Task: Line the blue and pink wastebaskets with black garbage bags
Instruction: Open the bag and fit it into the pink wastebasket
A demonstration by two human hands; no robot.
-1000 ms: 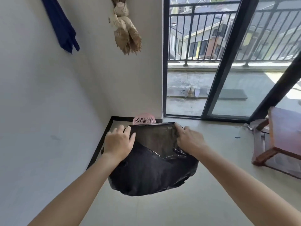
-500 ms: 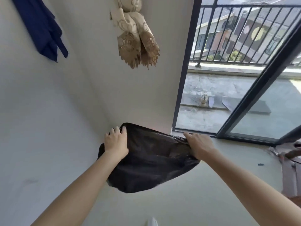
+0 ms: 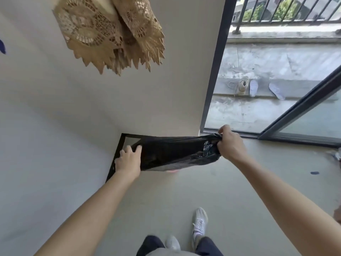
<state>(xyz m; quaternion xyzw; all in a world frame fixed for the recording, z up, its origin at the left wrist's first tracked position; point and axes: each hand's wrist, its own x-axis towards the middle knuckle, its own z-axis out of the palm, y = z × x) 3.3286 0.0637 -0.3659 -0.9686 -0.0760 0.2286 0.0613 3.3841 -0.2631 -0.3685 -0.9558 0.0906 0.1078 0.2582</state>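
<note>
A black garbage bag [image 3: 171,154] is stretched wide between my two hands, low in the room's corner. My left hand [image 3: 129,159] grips its left edge near the wall. Its right end is bunched and shiny in the closed fingers of my right hand [image 3: 230,145]. Below the bag's lower edge a small pink sliver [image 3: 172,171] shows, which may be the pink wastebasket; the bag hides the rest. No blue wastebasket is in view.
White walls meet at the corner, with a black skirting strip [image 3: 115,159] along the floor. A beige lace cloth [image 3: 112,34] hangs overhead. A sliding glass door frame [image 3: 212,80] stands to the right. My white shoes [image 3: 199,224] stand on the grey floor.
I have stepped closer to the corner and the view has tilted down. The bag has sunk lower and flattened, stretched wider between my hands; the pink basket seen a second ago is now covered.
</note>
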